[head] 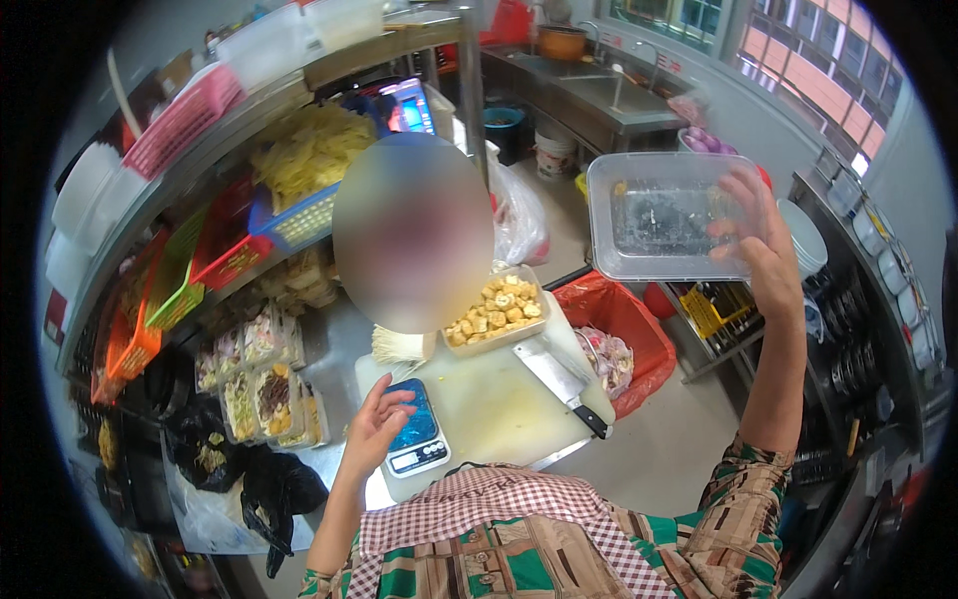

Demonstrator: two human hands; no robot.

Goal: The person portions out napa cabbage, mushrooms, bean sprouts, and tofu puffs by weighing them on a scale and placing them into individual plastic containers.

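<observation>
My right hand (752,232) is raised at the right and grips the end of a clear plastic container (651,217). Only a few small specks show inside it. Low over a small digital kitchen scale (415,462) is my left hand (378,419), its fingers apart and nothing in them. That scale stands on the near left part of a pale cutting board (486,427). A cleaver (550,374) with a black handle lies on the board's right side. Behind are a tub of fried tofu cubes (498,307) and a bunch of enoki mushrooms (400,346), partly hidden by a blurred oval.
Several packed clear food boxes (273,400) stand left, near black plastic bags (281,490). Coloured baskets (228,262) line a shelf above. A red-lined bin (651,374) holding waste adjoins the board's right edge. A metal sink (621,97) is at the back.
</observation>
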